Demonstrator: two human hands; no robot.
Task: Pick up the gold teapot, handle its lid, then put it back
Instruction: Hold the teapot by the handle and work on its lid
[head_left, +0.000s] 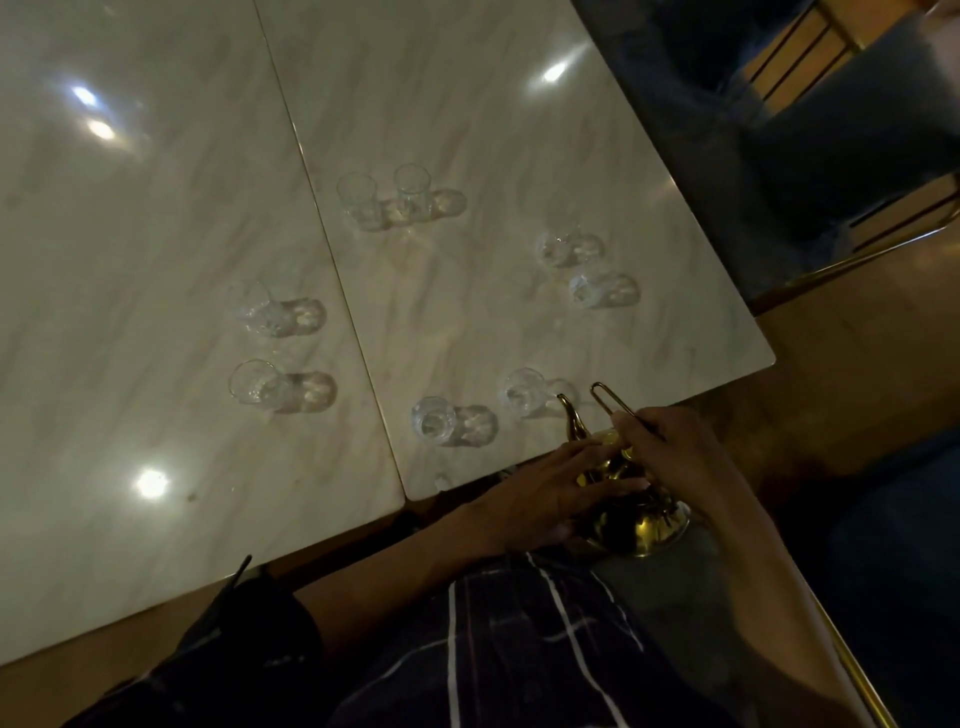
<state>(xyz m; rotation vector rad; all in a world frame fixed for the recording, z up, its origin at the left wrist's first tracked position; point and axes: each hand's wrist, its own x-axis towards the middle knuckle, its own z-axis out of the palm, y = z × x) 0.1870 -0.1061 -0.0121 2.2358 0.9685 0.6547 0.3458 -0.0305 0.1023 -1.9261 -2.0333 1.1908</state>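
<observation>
The gold teapot is held off the table, over my lap, just past the table's near right edge. Its curved spout points up toward the glasses, and its thin wire handle sticks out above my fingers. My right hand grips the handle near the pot's top. My left hand lies flat against the pot's side and top, fingers spread over the lid area. The lid itself is hidden under my fingers.
Several small clear glasses stand in pairs on the white marble table; the closest ones are just left of the spout. A seam splits the tabletop. A dark chair stands at the far right.
</observation>
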